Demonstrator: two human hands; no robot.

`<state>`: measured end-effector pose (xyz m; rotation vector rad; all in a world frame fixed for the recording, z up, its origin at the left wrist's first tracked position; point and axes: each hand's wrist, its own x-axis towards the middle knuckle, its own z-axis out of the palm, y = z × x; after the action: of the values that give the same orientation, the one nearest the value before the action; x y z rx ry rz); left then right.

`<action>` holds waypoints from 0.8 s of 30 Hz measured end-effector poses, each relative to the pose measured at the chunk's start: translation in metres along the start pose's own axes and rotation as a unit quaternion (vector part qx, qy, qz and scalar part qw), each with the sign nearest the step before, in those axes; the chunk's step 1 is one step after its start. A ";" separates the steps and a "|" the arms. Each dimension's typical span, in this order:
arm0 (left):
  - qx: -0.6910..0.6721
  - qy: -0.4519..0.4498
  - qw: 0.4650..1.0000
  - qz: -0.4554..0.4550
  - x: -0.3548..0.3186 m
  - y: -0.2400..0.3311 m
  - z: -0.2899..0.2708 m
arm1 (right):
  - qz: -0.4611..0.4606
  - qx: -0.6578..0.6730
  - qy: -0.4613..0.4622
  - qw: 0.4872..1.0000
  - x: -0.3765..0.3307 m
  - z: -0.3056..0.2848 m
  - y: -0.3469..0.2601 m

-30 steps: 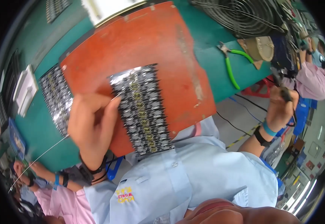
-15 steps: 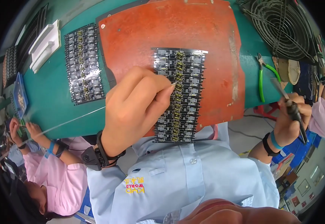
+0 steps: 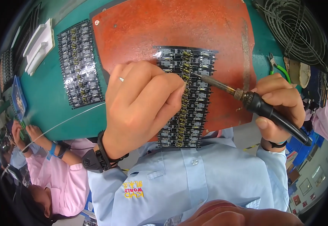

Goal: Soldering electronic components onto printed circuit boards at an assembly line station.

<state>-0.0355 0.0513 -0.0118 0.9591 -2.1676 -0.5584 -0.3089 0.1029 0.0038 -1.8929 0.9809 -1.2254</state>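
A panel of black circuit boards point(image 3: 200, 109), with a yellow-marked row of parts down its middle, lies on the orange mat in front of me. My left hand point(image 3: 141, 105) is pinched on a thin solder wire point(image 3: 73, 116), which trails off to the left. The wire's short free end points at the panel's middle row. In my right hand point(image 3: 284, 101) is a soldering iron point(image 3: 260, 104), held by its black handle. Its tip is over the upper part of the panel, close to the wire's end; whether they touch I cannot tell.
Another board panel point(image 3: 80, 67) rests on the green table point(image 3: 45, 94) beside the orange mat point(image 3: 141, 26). Green-handled cutters point(image 3: 281, 69) and a fan guard point(image 3: 294, 30) are at the right. At the left are a white plastic piece point(image 3: 39, 49) and a co-worker's hands point(image 3: 32, 132).
My right hand has brought the soldering iron leftward from the table's right side to above the panel. My left hand has shifted slightly right, still pinching the wire.
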 end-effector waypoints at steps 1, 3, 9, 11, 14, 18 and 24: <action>-0.001 -0.001 1.000 0.000 0.001 0.000 0.000 | -0.001 0.000 -0.005 1.000 0.001 0.000 0.000; -0.005 -0.015 1.000 0.006 0.003 0.000 -0.003 | 0.004 -0.005 -0.006 1.000 0.002 0.001 -0.001; 0.001 -0.023 1.000 0.019 0.005 -0.001 -0.001 | 0.008 -0.010 -0.005 1.000 0.003 0.003 0.001; 0.007 -0.019 1.000 0.022 0.005 -0.001 -0.001 | 0.008 -0.010 -0.009 1.000 0.005 0.003 0.001; 0.011 -0.021 1.000 0.019 0.005 0.000 -0.001 | 0.007 -0.012 -0.014 1.000 0.005 0.002 0.000; 0.012 -0.026 1.000 0.009 0.005 0.002 -0.002 | 0.037 -0.046 -0.030 0.998 0.001 -0.001 -0.003; 0.023 -0.024 0.999 0.031 0.006 -0.001 -0.002 | 0.028 -0.060 -0.042 0.997 0.006 -0.003 -0.007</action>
<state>-0.0368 0.0459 -0.0085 0.9088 -2.2539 -0.5088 -0.3087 0.1011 0.0130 -1.9781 1.0753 -1.0658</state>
